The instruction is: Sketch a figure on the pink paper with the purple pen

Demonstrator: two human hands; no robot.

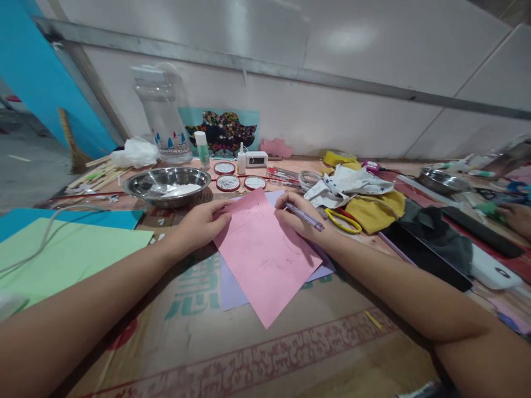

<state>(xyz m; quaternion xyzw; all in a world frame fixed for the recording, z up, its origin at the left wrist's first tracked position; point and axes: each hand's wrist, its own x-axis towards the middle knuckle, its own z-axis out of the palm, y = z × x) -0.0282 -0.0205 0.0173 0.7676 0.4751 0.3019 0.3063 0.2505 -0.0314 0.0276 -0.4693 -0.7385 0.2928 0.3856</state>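
A sheet of pink paper (265, 254) with faint drawn pen lines lies turned cornerwise in front of me. Under it, a lilac sheet (233, 284) shows at the sides. My left hand (203, 222) pinches the pink sheet's left edge between thumb and fingers. On the other side, my right hand (295, 216) holds a purple-tinted pen (305, 215), which slants back over the hand. That hand also rests at the sheet's right edge; the pen's tip is hidden by the fingers.
Behind are a steel bowl (168, 185), a water jug (161, 119), a glue stick (202, 149) and round red-rimmed lids (228, 182). Yellow-handled scissors (343, 220) and cloth (375, 210) lie right. Green paper (78, 249) is left. Another person's hand (514, 218) shows far right.
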